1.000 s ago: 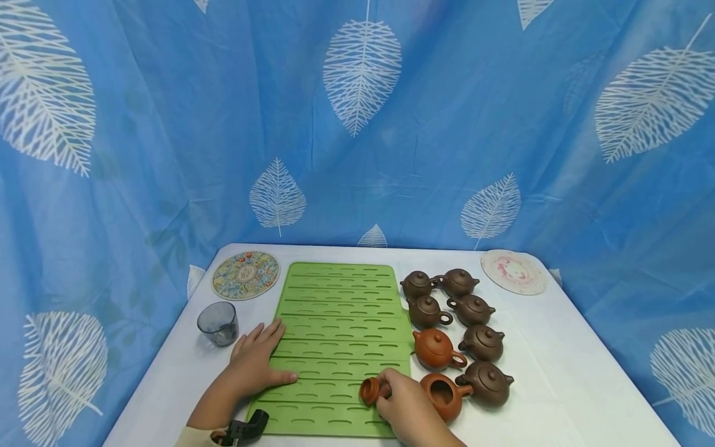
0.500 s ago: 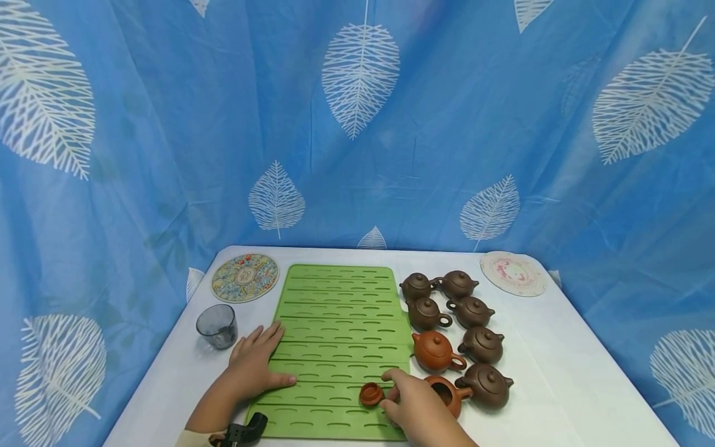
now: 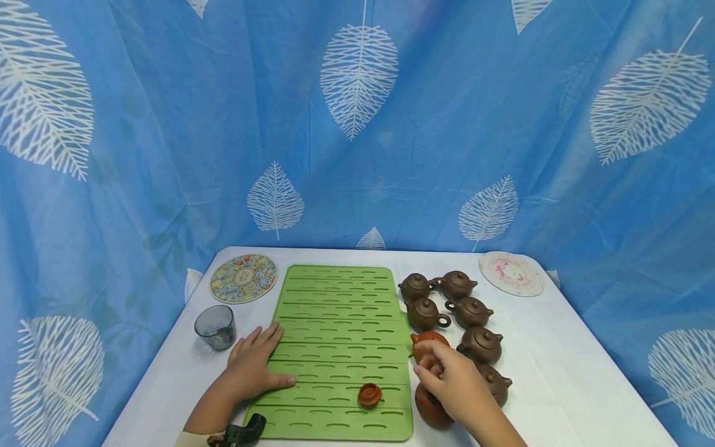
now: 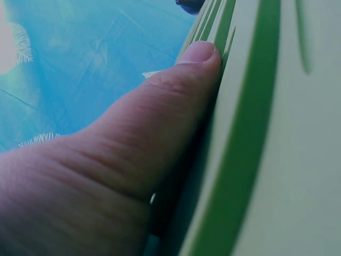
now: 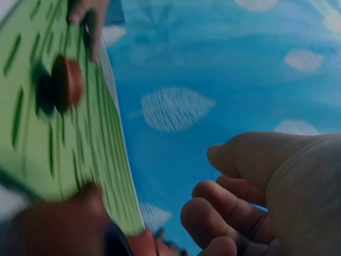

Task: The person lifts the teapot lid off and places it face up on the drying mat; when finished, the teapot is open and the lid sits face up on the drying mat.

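Note:
My left hand [image 3: 254, 363] rests with spread fingers on the left edge of a green slotted mat [image 3: 337, 304]; the left wrist view shows its thumb [image 4: 176, 80] along the mat. On the mat's lower right lies a reddish-brown teapot lid [image 3: 369, 395], knob down, with no hand on it. My right hand [image 3: 455, 380] hovers over two reddish-brown teapots, fingers loosely bent and nothing between them. It partly hides the lidded teapot [image 3: 427, 338] and the lidless teapot [image 3: 432, 411], whose opening is covered from view. The right wrist view shows a blurred teapot [image 5: 58, 226] below the hand.
Several dark brown lidded teapots [image 3: 470, 310] stand right of the mat. A grey glass cup [image 3: 216, 327] and a patterned round disc [image 3: 244, 279] are at the left. A pale round disc [image 3: 512, 274] lies at the far right. A blue leaf-print curtain [image 3: 357, 186] closes the back.
My right hand let go of the lid on the mat, then moved right and upward over the reddish-brown teapots. My left hand stays in place.

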The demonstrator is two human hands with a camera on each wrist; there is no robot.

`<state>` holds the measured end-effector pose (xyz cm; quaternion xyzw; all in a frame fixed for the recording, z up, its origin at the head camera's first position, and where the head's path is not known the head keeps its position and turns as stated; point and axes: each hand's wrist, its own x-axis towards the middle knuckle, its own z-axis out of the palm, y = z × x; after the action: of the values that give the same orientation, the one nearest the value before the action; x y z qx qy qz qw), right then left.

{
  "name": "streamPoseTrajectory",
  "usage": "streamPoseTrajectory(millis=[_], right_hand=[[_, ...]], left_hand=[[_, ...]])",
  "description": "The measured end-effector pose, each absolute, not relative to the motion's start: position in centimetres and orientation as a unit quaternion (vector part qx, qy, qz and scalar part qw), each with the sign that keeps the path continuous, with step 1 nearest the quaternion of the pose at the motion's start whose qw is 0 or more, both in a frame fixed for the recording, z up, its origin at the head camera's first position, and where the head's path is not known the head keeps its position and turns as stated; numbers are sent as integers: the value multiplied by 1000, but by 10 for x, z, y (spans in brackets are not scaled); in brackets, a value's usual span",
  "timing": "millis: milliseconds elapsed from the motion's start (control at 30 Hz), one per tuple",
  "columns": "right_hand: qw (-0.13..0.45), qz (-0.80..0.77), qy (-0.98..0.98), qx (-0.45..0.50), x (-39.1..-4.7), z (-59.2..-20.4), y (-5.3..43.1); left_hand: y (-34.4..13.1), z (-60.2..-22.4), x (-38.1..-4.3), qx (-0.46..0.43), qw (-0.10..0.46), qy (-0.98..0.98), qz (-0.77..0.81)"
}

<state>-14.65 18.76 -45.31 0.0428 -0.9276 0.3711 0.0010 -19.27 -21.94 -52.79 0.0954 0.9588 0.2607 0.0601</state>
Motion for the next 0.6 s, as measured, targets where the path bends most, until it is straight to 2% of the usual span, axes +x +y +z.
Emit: streamPoseTrajectory(millis=[333, 600], right_hand=[[24, 324, -945, -19, -151, -445, 240], [-4, 305, -952, -33, -154, -452, 275]], left_hand=[[-219, -525, -193, 95, 71, 958, 262], [-220, -525, -194, 90, 79, 961, 250]])
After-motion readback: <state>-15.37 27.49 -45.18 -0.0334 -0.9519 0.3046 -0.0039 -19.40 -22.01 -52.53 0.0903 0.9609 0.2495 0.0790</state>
